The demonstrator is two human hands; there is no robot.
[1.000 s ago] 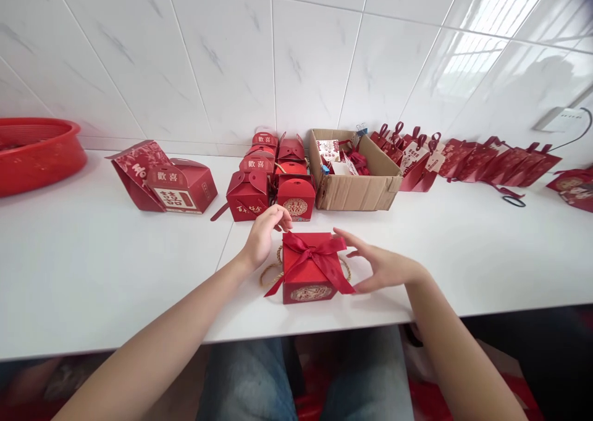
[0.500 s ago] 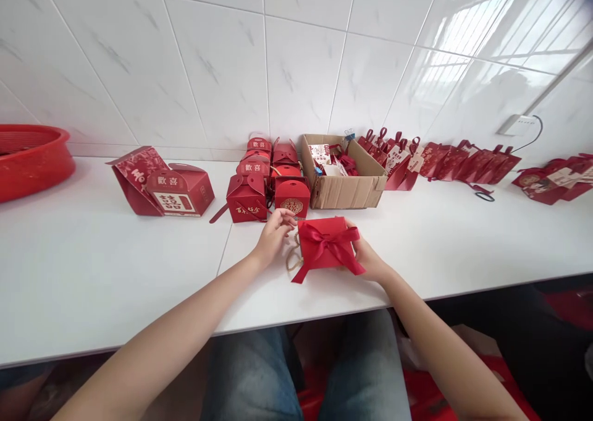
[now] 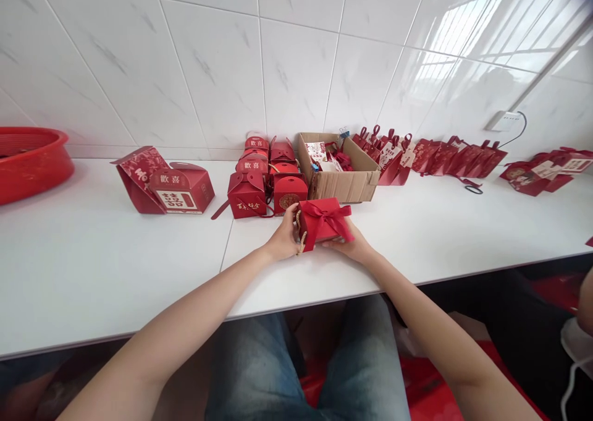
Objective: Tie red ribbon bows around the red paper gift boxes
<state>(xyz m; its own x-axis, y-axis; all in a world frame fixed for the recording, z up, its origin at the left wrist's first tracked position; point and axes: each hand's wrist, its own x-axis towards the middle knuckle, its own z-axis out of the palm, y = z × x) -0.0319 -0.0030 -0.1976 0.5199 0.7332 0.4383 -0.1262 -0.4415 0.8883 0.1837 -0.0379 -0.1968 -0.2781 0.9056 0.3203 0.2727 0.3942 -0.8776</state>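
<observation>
Between my two hands is a small red gift box (image 3: 334,208) with a red ribbon bow (image 3: 325,221) on the side facing me. My left hand (image 3: 285,237) grips its left end, where a gold cord handle (image 3: 301,242) hangs down. From the right and below, my right hand (image 3: 351,243) holds the box, its fingers partly hidden. The box is close to the table's front half, just before a cardboard box (image 3: 349,186) filled with red ribbon and printed cards.
Red favour boxes (image 3: 248,192) stand in rows left of the cardboard box. Two larger red boxes (image 3: 185,189) sit farther left, beside a red plastic basin (image 3: 41,164). Red gift bags (image 3: 391,158) line the wall at right, near black-handled scissors (image 3: 472,188). A person's arm shows at the right edge.
My left hand has moved right and closed on the gift box's left end. The box has shifted slightly away from me and tilted, showing more of its left side.
</observation>
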